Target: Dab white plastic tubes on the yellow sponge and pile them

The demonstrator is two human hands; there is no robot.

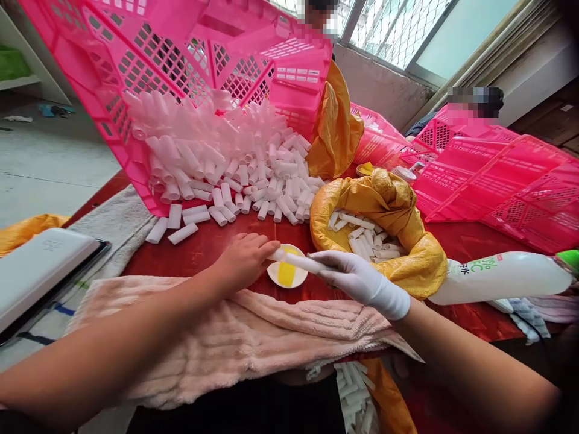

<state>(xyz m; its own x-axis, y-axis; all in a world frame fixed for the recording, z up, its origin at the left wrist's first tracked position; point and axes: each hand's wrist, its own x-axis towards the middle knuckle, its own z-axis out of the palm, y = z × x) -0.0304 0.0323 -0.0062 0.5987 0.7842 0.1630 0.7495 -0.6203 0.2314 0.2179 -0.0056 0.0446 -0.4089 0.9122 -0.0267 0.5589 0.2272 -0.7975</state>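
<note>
My bare left hand (242, 260) pinches a short translucent white plastic tube (277, 255) at its left end. In my right hand (355, 276), which wears a white glove, is a slimmer white tube (302, 261). The two tubes meet in one line; whether one sits inside the other I cannot tell. Just beneath them is a small white bowl (274, 278) with a yellow piece (286, 274) in it. Many loose tubes (226, 157) spill from a tipped pink crate (181, 36) behind my left hand. Beyond my right hand, an orange woven sack (384, 199) holds slimmer white tubes.
A pink towel (181, 337) covers the front edge of the red table (217, 247). To the right lie a large plastic bottle (502, 277) and more pink crates (488, 181). A white power bank (45, 271) is at left. Two people (488, 102) are in the background. More tubes (353, 392) are below.
</note>
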